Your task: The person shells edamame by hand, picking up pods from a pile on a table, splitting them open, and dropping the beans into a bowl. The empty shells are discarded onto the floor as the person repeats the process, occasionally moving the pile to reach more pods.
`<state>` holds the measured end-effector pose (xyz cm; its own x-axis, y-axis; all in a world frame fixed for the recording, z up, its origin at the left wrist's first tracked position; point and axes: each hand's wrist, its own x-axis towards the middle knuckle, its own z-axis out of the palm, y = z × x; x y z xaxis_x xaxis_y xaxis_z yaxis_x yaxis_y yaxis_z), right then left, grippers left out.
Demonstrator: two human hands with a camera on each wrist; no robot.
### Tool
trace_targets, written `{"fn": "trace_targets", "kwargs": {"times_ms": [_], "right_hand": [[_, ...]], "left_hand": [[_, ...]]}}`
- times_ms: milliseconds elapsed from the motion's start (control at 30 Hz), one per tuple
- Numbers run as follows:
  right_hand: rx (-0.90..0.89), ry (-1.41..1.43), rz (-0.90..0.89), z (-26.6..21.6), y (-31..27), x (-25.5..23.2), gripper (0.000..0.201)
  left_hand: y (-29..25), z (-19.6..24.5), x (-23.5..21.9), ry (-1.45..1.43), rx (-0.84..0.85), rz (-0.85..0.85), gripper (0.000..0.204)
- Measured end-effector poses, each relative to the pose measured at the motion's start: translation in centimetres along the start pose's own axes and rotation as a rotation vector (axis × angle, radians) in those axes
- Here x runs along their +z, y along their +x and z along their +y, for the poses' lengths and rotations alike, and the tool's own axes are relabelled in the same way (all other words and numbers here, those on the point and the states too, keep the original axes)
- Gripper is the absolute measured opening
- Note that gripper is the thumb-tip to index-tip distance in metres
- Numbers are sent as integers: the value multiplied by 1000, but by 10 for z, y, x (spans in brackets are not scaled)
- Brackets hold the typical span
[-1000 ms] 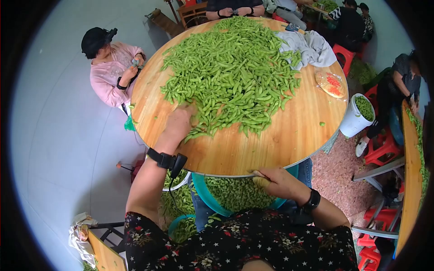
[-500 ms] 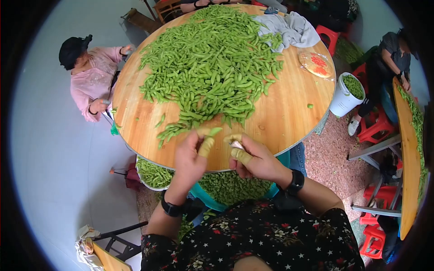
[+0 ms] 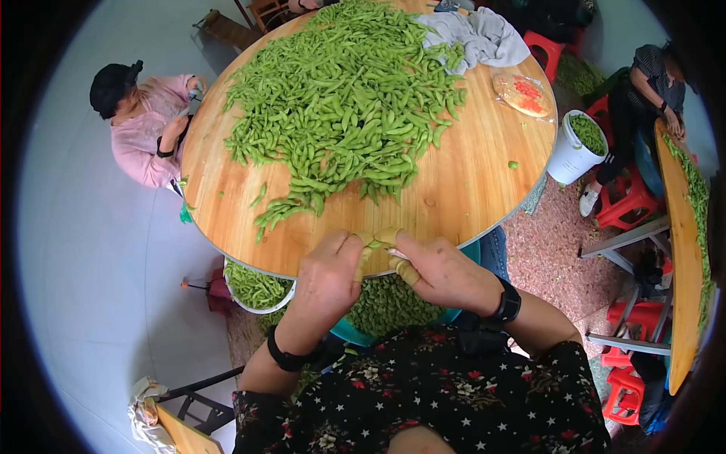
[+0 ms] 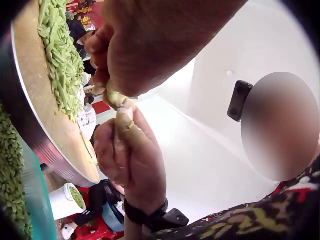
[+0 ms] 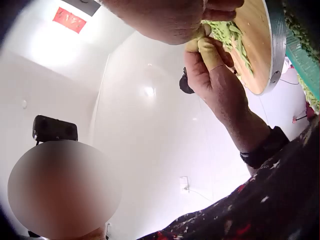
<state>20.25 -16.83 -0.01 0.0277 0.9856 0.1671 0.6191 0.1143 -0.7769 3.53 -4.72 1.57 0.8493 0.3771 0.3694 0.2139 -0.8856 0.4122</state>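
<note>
Both hands meet above the near edge of the round wooden table [image 3: 484,174], fingertips together. My left hand [image 3: 329,272] pinches a green soybean pod [image 3: 374,244], mostly hidden by the fingers. My right hand [image 3: 450,274] touches the pod's other end and holds a small silvery piece [image 3: 392,253] between taped thumb and index finger. Yellowish tape wraps the thumbs and index fingers of both hands. In the left wrist view the right hand [image 4: 135,155] shows curled. A large heap of soybean pods [image 3: 340,113] covers the table beyond the hands.
Below the table edge stands a teal basin [image 3: 344,333] of shelled beans, with a white bucket [image 3: 261,306] of pods to its left. A wrapped round item [image 3: 522,94] and a grey cloth [image 3: 476,38] lie at the right. A person [image 3: 151,136] sits at the left.
The left hand reached into the heap, then came back with a pod. The right hand rose from the table edge, and the two hands have now come together over the pod.
</note>
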Motion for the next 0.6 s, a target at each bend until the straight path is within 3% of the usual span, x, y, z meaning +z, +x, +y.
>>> {"fn": "trace_targets", "kwargs": {"times_ms": [100,200,333,433,533,600], "right_hand": [[-34,-98,-17,-1,-2,-4,34],[-30,-116,-50,-1,-2,-4,34],[-17,-168,-50,-4,-2,-5,30],[-119,-228,-22,3,-5,-1,24],[-117,-58,-78,10,-3,-5,12],[304,628,-434,11,1,-17,12]], "left_hand": [[1,4,-5,117,51,-52,31],[1,7,-8,168,-14,-141,29],[-6,-2,-3,68,-13,-203,25],[-7,-4,-4,-57,27,-247,23],[-8,0,-7,-85,97,-228,19],[-9,2,-4,-79,129,-204,17]]}}
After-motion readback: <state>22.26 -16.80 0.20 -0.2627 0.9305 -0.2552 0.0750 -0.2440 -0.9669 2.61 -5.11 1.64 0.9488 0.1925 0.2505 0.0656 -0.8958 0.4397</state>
